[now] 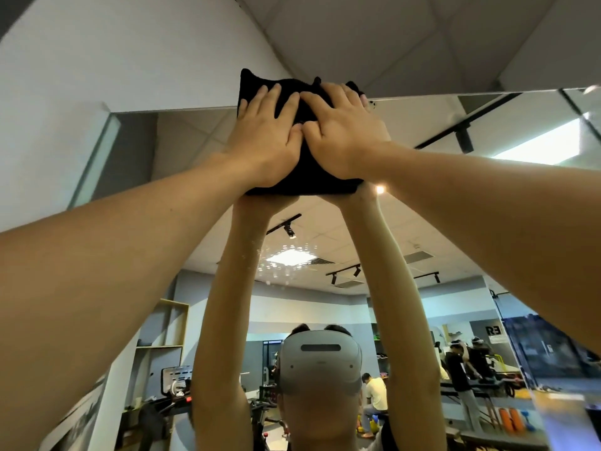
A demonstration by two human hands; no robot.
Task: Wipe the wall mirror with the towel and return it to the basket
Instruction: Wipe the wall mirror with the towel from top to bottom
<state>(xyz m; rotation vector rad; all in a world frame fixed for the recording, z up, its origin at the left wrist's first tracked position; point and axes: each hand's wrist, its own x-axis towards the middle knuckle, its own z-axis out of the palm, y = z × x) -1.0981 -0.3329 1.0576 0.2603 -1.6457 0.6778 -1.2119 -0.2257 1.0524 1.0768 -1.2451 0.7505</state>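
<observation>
Both arms reaching up, left hand (265,138) and right hand (344,131) lying flat side by side, grips splayed apart, pressing black towel (305,170) against wall mirror (422,222) top edge

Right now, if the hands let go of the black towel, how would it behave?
The towel looks soft and floppy: its top corners stick up unevenly above the mirror. It is probably light, since the flat left hand and right hand alone pin it. Released, it would likely slide down.
</observation>
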